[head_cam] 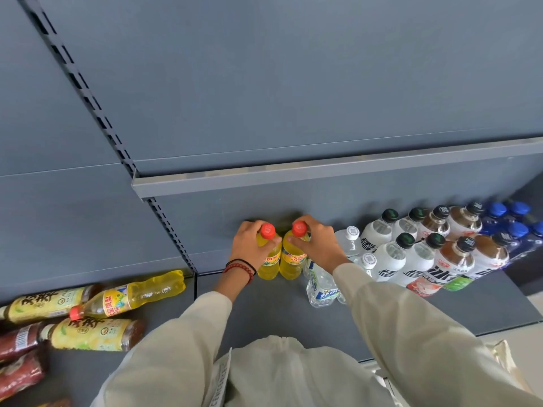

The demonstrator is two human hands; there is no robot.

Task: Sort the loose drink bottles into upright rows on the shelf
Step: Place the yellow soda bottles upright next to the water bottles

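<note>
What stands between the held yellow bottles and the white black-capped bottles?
Head view: clear white-capped water bottles, upright, partly behind the right sleeve.

dark grey metal back panel (pixel 293 83), slotted upright (pixel 88 95), upper shelf edge (pixel 323 169), pale floor (pixel 526 337) lower right.

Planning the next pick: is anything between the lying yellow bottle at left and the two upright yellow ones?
No bottle. Only the left sleeve and left hand, gripping one upright yellow red-capped plastic bottle, cross that stretch of grey metal shelf.
</note>
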